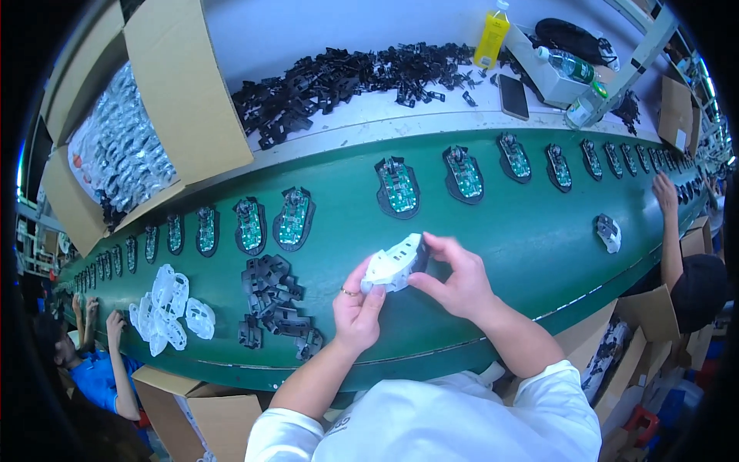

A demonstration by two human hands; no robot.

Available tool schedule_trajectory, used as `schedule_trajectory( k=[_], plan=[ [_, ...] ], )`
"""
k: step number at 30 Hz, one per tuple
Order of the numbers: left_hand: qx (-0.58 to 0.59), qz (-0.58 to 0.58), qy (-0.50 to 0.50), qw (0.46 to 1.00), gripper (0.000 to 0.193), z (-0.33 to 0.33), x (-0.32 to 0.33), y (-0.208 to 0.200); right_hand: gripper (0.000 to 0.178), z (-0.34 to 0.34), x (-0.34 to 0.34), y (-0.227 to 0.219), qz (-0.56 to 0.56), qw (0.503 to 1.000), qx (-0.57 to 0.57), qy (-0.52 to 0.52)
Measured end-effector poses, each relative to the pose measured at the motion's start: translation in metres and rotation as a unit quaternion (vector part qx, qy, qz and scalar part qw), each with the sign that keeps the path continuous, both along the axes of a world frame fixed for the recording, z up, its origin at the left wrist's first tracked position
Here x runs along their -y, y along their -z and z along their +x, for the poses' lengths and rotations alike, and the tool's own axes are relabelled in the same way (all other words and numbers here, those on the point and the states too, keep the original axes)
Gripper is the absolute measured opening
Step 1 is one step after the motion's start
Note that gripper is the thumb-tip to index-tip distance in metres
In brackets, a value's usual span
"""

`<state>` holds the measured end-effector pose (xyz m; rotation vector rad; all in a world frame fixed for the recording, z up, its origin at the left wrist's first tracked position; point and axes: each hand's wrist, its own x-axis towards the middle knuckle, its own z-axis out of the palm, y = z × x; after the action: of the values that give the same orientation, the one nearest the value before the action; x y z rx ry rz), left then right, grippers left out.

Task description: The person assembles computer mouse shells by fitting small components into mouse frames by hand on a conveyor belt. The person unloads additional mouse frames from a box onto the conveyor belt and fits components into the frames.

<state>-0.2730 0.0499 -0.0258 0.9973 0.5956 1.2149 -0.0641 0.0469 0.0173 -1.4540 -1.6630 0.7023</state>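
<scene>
Between my two hands is a white plastic mouse shell (394, 263) with a black piece (421, 256) at its right end. My left hand (357, 314) grips the shell's left end between thumb and fingers. At the other end, the thumb and fingers of my right hand (463, 283) close around the black piece and the shell's edge. To the left of my hands lies a heap of black plastic parts (269, 289). Farther left is a small pile of translucent white shells (167, 296). A similar white and black shell (609, 232) rests alone to the right.
Black mouse bases with green circuit boards (398, 189) line the green belt (339, 223). Loose black clips (339, 77) cover the shelf behind, beside a yellow bottle (491, 37) and a phone (513, 98). An open carton (188, 85) stands back left. Other people's hands (666, 192) reach in from both sides.
</scene>
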Motion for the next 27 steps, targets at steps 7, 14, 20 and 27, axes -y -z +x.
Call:
schedule_trajectory(
  k=[7, 14, 20, 27],
  plan=[
    [0.043, -0.072, 0.057, 0.995, 0.053, -0.007, -0.004, 0.001, 0.059, -0.002, -0.007, 0.015, -0.206, 0.875, -0.434, -0.060],
    [0.107, -0.165, 0.055, 0.979, 0.052, -0.006, -0.003, -0.007, 0.051, -0.009, -0.002, 0.007, -0.197, 0.911, -0.358, -0.051],
    [0.064, -0.108, 0.043, 0.991, 0.052, -0.007, -0.003, -0.013, 0.070, -0.007, -0.011, 0.016, -0.219, 0.859, -0.459, -0.061],
    [0.031, -0.126, 0.026, 0.991, 0.053, -0.011, -0.002, -0.016, 0.069, -0.008, -0.011, 0.016, -0.237, 0.857, -0.449, -0.089]
  ],
)
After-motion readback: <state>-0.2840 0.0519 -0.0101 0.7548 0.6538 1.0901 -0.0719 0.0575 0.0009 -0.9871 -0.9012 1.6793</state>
